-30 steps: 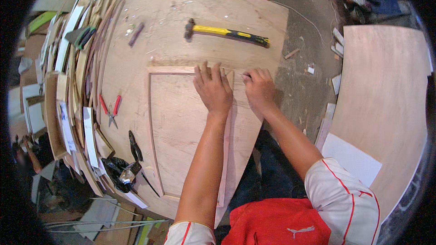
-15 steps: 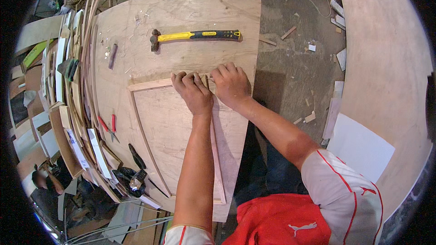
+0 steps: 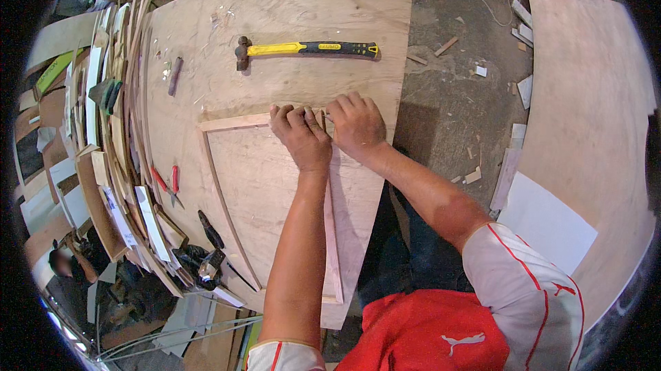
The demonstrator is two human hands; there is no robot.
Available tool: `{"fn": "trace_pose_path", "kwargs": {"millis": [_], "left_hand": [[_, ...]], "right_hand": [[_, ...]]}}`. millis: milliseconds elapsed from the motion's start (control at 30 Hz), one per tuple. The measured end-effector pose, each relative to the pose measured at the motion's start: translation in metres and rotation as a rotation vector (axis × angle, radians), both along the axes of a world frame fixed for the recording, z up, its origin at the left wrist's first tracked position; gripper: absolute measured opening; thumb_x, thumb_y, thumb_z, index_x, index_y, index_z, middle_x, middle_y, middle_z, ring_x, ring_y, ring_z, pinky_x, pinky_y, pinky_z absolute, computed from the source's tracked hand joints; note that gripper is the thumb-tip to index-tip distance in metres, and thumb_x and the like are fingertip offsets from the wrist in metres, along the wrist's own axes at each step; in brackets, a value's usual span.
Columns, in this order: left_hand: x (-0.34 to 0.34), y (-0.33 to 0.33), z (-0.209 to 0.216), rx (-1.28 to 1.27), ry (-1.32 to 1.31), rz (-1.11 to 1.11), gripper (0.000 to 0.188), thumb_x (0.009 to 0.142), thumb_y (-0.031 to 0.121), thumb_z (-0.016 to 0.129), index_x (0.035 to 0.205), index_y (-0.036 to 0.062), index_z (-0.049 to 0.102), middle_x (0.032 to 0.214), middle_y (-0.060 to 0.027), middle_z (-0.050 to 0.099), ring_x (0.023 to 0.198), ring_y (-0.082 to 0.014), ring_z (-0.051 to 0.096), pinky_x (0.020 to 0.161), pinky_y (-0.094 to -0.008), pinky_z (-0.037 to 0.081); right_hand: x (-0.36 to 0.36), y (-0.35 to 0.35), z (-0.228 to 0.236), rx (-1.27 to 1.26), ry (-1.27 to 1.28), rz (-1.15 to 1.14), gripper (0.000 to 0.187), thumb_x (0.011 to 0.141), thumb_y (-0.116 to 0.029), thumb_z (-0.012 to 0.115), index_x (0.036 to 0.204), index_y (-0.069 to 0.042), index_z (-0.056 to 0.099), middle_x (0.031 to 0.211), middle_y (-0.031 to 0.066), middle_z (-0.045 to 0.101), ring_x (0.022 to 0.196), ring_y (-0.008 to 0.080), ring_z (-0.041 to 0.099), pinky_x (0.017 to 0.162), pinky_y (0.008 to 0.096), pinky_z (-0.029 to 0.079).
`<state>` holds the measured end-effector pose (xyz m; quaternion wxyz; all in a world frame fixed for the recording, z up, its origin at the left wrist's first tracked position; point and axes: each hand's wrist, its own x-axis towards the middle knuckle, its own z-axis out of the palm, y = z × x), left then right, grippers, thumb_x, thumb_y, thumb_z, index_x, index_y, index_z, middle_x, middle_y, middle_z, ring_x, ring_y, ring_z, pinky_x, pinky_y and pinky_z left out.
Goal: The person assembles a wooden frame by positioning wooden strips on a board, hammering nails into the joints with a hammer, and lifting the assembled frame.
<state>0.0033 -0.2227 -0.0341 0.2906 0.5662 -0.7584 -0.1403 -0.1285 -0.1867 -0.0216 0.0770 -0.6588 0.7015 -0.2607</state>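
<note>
A thin wooden frame [image 3: 237,122] lies flat on a large plywood sheet [image 3: 193,47]. My left hand [image 3: 303,142] has its fingers curled over the frame's far rail, close to the far right corner. Beside it, at that corner, my right hand [image 3: 358,125] is closed in a pinch. Whatever sits between its fingertips is small and mostly hidden. Beyond both hands a hammer [image 3: 310,48] with a yellow and black handle rests on the plywood, its head to the left.
Red-handled pliers [image 3: 169,182] and a black-handled tool [image 3: 211,230] lie left of the frame. A short dark stick [image 3: 175,76] is farther up. Stacked wood strips [image 3: 117,137] line the left side. Another plywood sheet [image 3: 585,96] stands right, beyond floor scraps. A person [image 3: 76,261] is at lower left.
The whole view has shifted slightly, moving the board and hammer a little to the right in it. Both hands stay at the frame's corner, with little visible movement against it.
</note>
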Motion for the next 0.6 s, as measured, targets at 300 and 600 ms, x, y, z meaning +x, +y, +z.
{"fn": "trace_pose_path", "kwargs": {"millis": [300, 600], "left_hand": [[-0.005, 0.002, 0.006, -0.034, -0.001, 0.009, 0.013, 0.101, 0.010, 0.060, 0.109, -0.0005, 0.061, 0.127, -0.0241, 0.054, 0.137, -0.0501, 0.040, 0.115, -0.0614, 0.033], [0.001, 0.003, 0.004, -0.039, 0.060, 0.004, 0.014, 0.100, 0.010, 0.061, 0.108, -0.0018, 0.060, 0.124, -0.0251, 0.055, 0.132, -0.0498, 0.043, 0.117, -0.0610, 0.031]], "right_hand": [[-0.004, 0.002, 0.003, 0.033, -0.074, 0.034, 0.019, 0.084, -0.022, 0.065, 0.094, -0.007, 0.069, 0.098, 0.0114, 0.067, 0.099, 0.0300, 0.063, 0.083, 0.0433, 0.050], [-0.040, -0.023, 0.036, -0.104, -0.111, -0.092, 0.032, 0.084, -0.027, 0.076, 0.107, -0.006, 0.069, 0.103, 0.0140, 0.067, 0.102, 0.0348, 0.063, 0.090, 0.0466, 0.052]]}}
